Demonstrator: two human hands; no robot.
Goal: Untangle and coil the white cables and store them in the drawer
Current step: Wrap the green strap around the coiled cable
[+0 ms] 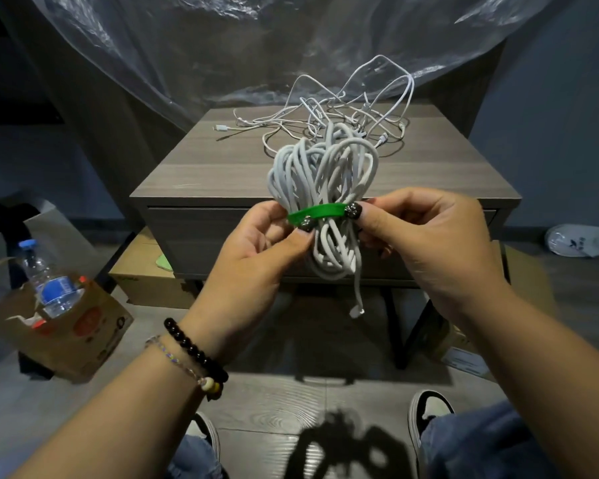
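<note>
White coiled cable bundle is gripped by the left hand and right hand, both pinching its green tie. At 9 o'clock, a water bottle is held upright in a cardboard box. Tangled cables are left on the nightstand at 12 o'clock, its drawer closed.

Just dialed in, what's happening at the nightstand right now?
A person holds a coiled bundle of thick white cable in front of the nightstand. The left hand and right hand both pinch a green tie wrapped around the bundle's middle. One plug end hangs below. A tangle of thinner white cables lies unsorted on the nightstand top. The drawer looks closed, so nothing is stored yet.
</note>
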